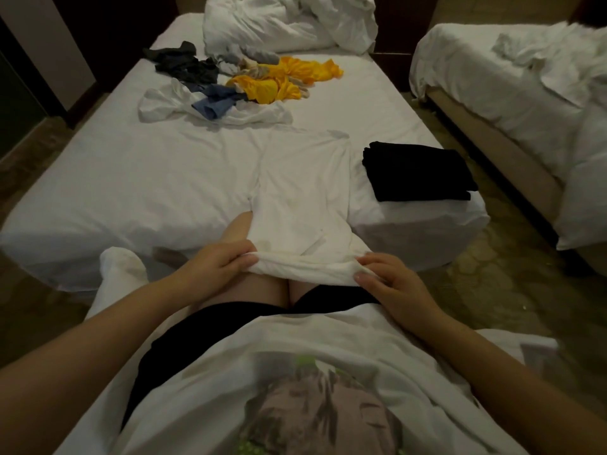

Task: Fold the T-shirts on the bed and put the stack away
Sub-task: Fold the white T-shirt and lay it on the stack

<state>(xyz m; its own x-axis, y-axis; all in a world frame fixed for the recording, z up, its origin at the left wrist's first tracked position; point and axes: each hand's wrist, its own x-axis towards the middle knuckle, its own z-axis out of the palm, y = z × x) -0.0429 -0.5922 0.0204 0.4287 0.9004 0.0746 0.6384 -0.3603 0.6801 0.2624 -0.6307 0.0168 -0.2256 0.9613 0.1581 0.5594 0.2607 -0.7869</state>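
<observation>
Black folded shirt near white T-shirt

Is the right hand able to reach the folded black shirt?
Probably yes. The folded black shirt lies on the bed just beyond the right hand, nothing between them; but that hand pinches the white T-shirt and must let go first.

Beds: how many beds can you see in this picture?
2. The near bed lies straight ahead, with loose clothes on it. The second bed stands to the right, across a strip of floor. Others may be out of view.
</observation>
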